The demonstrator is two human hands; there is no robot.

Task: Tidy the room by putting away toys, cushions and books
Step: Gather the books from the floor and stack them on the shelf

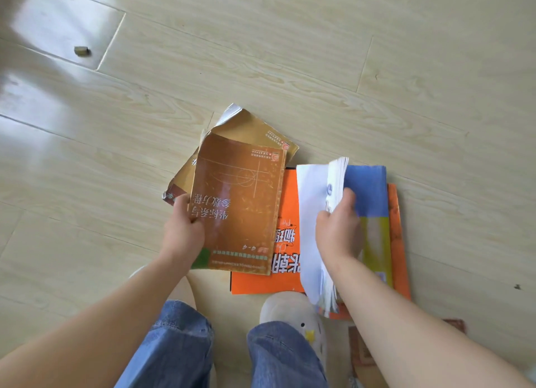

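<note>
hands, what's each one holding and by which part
The left hand holds the brown book by its side edge, thumb on the cover. The right hand holds the blue book by its fanned block of pages.

1. Open wooden floor lies beyond and left of the books; only a small block sits far left.
2. Brown book, orange book and blue book overlap, no gap between.
3. Slipper blocks the orange book's near edge.
</note>
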